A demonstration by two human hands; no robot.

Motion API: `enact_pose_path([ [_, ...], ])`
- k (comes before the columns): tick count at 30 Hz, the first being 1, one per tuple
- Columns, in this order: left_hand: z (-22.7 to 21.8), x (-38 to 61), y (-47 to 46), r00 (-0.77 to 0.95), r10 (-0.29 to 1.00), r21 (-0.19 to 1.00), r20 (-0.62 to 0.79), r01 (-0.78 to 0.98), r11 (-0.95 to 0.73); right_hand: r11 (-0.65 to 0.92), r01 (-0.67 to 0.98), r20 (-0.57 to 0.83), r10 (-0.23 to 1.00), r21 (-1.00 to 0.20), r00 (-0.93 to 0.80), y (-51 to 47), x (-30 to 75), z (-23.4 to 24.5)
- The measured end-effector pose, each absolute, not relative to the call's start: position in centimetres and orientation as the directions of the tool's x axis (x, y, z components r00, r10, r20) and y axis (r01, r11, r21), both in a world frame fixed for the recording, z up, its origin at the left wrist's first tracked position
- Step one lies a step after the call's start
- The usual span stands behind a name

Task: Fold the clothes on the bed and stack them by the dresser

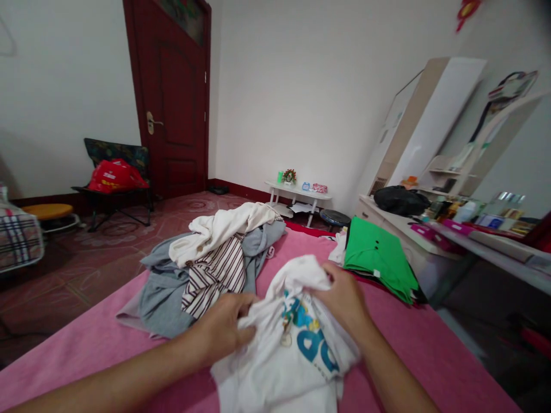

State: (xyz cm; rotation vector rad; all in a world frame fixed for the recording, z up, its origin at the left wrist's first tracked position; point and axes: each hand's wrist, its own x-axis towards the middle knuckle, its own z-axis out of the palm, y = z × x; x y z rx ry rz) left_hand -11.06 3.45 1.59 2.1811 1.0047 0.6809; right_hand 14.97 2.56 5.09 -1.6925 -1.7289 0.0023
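So what's going on here is a white shirt (286,347) getting worked by both hands, and I'd call it the gather-and-straighten step, since it's nowhere near flat or neatly squared. The left hand (232,327) has its thumb and fingers pinched on the left edge, and the right hand (344,292) is grasping the bunched-up far end. A bit blurry, but both look properly gripped to me.

The shirt's over the pink cover (430,347), in front of the person, between the messy pile (217,269) on the left and the green stack (379,249) on the right. Can't tell how much of it is actually resting on the cover.

Long axis runs away from the person, leaning a touch right, scrunched end far, wider end near. The blue print (307,338) faces up and slants down to the right. Can't make out which end is the collar.

IMO the next move calls for loosening that scrunched end while keeping the edges under control.
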Motion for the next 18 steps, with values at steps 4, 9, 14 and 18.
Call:
enact_pose_path([
  [4, 7.6, -11.4, 5.3, 0.189, 0.667, 0.558, 0.721, 0.412, -0.72, 0.453, 0.862, 0.958, 0.264, -0.227, 0.113, -1.0, 14.7, 10.9],
  [9, 11.1, -13.1, 6.4, 0.348, 0.38, 0.137, 0.857, 0.557, -0.819, 0.388, 0.805, 0.391, 0.895, -0.449, -0.213, -2.9, 17.3, 14.0],
  [14, 6.8, -14.4, 3.4, 0.811, 0.538, 0.202, 0.23, 0.501, -0.842, 0.152, 0.756, 0.167, 0.984, -0.637, -0.057, -0.5, 17.1, 9.6],
  [18, 4.8, -15.0, 1.3, 0.827, 0.562, 0.348, 0.024, 0.52, -0.78, 0.191, 0.818, 0.107, 0.982, -0.543, -0.158, 1.1, 11.8, 3.0],
])
